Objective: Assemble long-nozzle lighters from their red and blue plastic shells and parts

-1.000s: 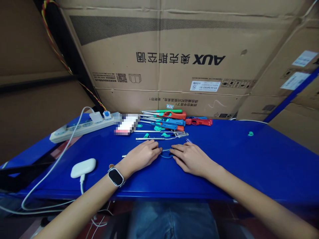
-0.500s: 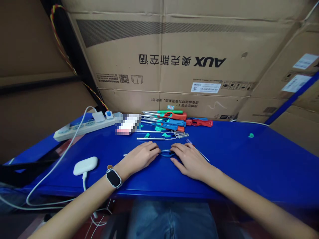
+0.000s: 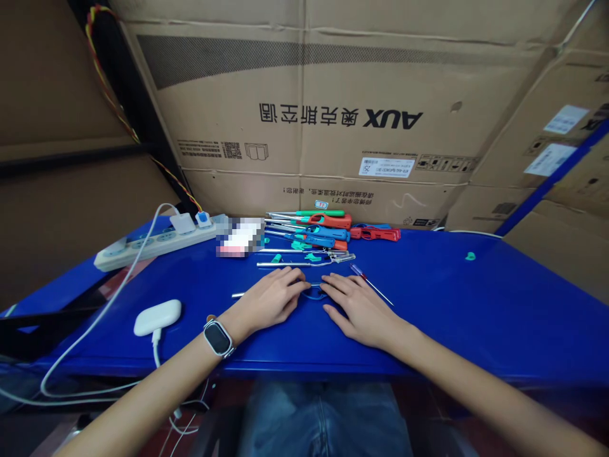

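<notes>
A blue long-necked lighter [image 3: 314, 292] lies low over the table between my hands, partly hidden by them. Its metal tube [image 3: 236, 295] pokes out to the left of my left hand [image 3: 273, 298], whose curled fingers hold the lighter from that side. The fingertips of my right hand [image 3: 358, 310] rest on the handle end, thumb held apart and lower. Just beyond lie a loose metal lighter tube [image 3: 284, 264] and small green plastic pieces [image 3: 313, 257]. To the right of my right hand is a thin screwdriver [image 3: 375, 287] with a clear handle.
Several red and blue lighters [image 3: 328, 235] are piled by the cardboard wall [image 3: 228, 95]. At left are a power strip [image 3: 157, 242], a white case [image 3: 158, 317] and its cable. One green piece [image 3: 470, 256] sits on the right of the blue table [image 3: 476, 317].
The camera view has turned slightly right, so the scene sits a little further left. Both hands keep nearly the same hold on the blue lighter.
</notes>
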